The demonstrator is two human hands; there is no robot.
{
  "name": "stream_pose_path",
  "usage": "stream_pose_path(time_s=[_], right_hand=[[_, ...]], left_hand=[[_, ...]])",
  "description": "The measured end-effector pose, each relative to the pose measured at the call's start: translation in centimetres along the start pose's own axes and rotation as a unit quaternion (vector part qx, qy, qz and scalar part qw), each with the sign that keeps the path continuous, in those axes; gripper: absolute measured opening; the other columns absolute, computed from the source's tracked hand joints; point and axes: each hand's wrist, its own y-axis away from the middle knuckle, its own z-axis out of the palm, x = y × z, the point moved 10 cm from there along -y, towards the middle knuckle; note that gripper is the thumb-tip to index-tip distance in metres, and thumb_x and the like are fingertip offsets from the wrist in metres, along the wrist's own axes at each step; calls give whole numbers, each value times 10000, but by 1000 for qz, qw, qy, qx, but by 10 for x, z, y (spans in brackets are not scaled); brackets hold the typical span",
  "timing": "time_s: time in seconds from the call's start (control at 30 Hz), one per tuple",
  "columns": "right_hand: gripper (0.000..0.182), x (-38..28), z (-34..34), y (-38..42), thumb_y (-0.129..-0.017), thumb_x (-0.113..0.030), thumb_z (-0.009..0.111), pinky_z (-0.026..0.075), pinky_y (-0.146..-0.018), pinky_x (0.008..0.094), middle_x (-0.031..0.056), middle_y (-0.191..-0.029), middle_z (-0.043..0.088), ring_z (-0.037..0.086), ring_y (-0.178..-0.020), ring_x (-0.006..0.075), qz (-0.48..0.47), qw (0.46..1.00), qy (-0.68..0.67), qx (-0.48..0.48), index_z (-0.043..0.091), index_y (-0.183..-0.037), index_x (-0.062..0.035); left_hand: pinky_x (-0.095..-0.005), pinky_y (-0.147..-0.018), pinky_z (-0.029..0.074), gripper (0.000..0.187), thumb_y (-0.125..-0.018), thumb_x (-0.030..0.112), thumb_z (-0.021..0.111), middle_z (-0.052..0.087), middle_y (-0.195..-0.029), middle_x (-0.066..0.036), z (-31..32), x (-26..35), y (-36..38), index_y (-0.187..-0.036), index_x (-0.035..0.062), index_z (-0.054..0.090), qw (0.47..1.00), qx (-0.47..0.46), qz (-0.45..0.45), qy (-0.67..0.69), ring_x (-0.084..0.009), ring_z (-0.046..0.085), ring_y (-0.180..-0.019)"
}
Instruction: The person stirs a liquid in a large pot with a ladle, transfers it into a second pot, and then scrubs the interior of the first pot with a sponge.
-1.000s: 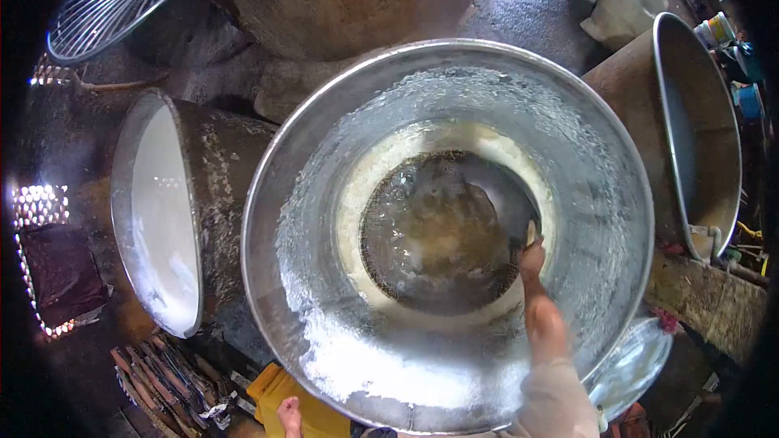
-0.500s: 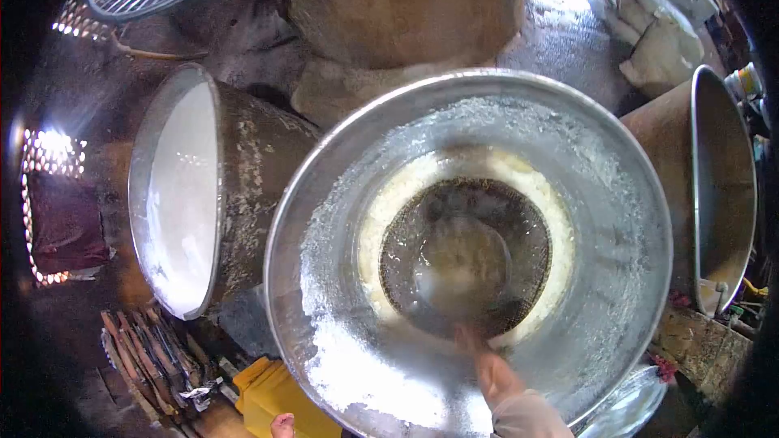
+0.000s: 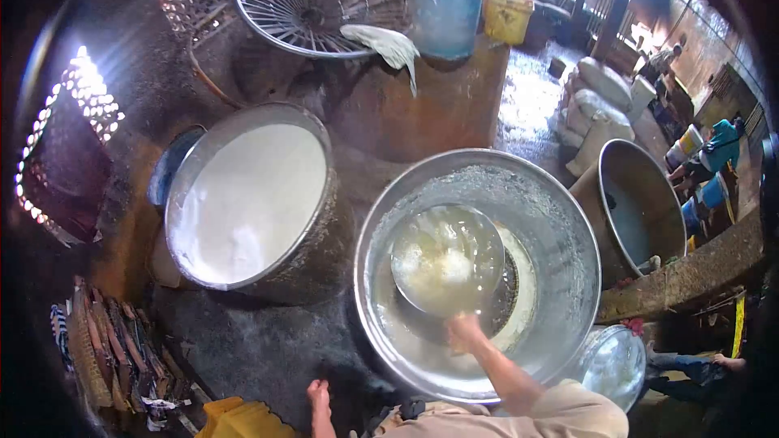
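Observation:
My right hand (image 3: 464, 332) is closed at the near edge of a wide, round metal scoop (image 3: 434, 276) holding cloudy, pale yellowish liquid. The scoop is over the inside of a large metal pot (image 3: 568, 251) with whitish residue on its walls. Under it, partly hidden, lies a dark woven basket (image 3: 510, 288) with a pale ring (image 3: 523, 300) around it. Outside the pot, low and to its left, my left hand (image 3: 319, 393) is held with fingers curled; nothing shows in it.
A large pot (image 3: 324, 231) filled with white liquid stands left, another deep metal pot (image 3: 604, 203) right. Behind are a spoked metal rack (image 3: 268, 24), a blue bucket (image 3: 445, 20) and sacks (image 3: 600, 113). Wooden slats (image 3: 105, 341) and a yellow container (image 3: 243, 420) lie lower left. A person (image 3: 718, 146) is far right.
My right hand has raised the liquid-filled scoop from deep in the pot, toward the left side. My view has shifted and shows more of the room. My left hand shows more fully.

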Motion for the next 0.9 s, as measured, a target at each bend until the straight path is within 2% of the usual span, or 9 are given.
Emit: stream_pose_path(time_s=[0.13, 0.27, 0.43, 0.53, 0.6, 0.77, 0.8, 0.87, 0.9], right_hand=[[109, -27, 63, 100, -746, 8, 615, 443, -385, 331, 87, -546, 534, 532, -430, 187, -97, 988, 117, 25, 548, -662, 26], [82, 13, 107, 140, -746, -19, 605, 444, -375, 329, 97, -576, 567, 540, -433, 190, -83, 980, 170, 57, 590, -783, 52], [418, 54, 137, 137, -706, -110, 637, 533, -630, 391, 199, -807, 643, 659, -676, 292, -150, 950, 273, 25, 514, -1081, 27], [511, 45, 151, 143, -705, -129, 635, 502, -760, 451, 261, -916, 623, 633, -857, 374, -177, 906, 384, 11, 452, -1154, 34], [583, 32, 155, 135, -714, -157, 629, 453, -843, 484, 323, -969, 584, 576, -972, 429, -240, 904, 354, -15, 387, -1203, 49], [275, -9, 101, 94, -746, -225, 655, 492, -598, 424, 205, -679, 622, 636, -665, 358, -282, 924, 256, 24, 622, -834, 34], [285, 25, 86, 52, -779, -250, 648, 480, -546, 390, 123, -631, 609, 600, -583, 274, -150, 956, 235, -93, 628, -857, 23], [396, 43, 36, 1, -834, -299, 607, 471, -583, 335, 114, -853, 610, 581, -707, 181, -83, 966, -180, -166, 542, -1078, 5], [524, 61, 10, -25, -856, -336, 583, 477, -607, 321, 137, -961, 599, 579, -768, 168, 16, 895, -409, -176, 458, -1245, -8]], left_hand=[[-312, -452, 417, 152, -861, 169, 464, 561, -740, -19, -29, -103, 1, -893, 103, 598, 984, -20, -148, 95, -126, 484, -516], [-327, -488, 424, 172, -882, 234, 448, 535, -826, 7, -83, -196, 19, -1004, 194, 562, 952, 49, -268, 138, -160, 480, -575], [-317, -494, 420, 198, -881, 256, 464, 534, -852, 13, -107, -196, -22, -1053, 208, 551, 960, -41, -206, 186, -159, 477, -579], [-311, -498, 418, 220, -880, 269, 474, 533, -868, 17, -88, -135, -48, -1082, 216, 544, 907, -286, -109, 290, -158, 476, -581], [-301, -487, 407, 285, -870, 295, 500, 550, -884, 16, -115, -103, -38, -1143, 222, 527, 980, 30, -129, 145, -138, 487, -593], [-324, -574, 430, 321, -850, 255, 545, 582, -919, 12, -92, -15, -45, -1161, 177, 526, 995, 51, -81, 30, -152, 526, -767], [-321, -582, 428, 320, -845, 239, 551, 577, -941, 14, -85, -3, -42, -1159, 180, 528, 995, 41, -87, 0, -153, 526, -780], [-324, -592, 430, 312, -835, 212, 565, 564, -1007, 14, -79, 3, -31, -1145, 187, 536, 993, 59, -102, -6, -156, 526, -820], [-372, -635, 440, 322, -847, 228, 558, 556, -1028, 11, -73, 7, -25, -1165, 203, 518, 993, 60, -99, -21, -175, 523, -847]])
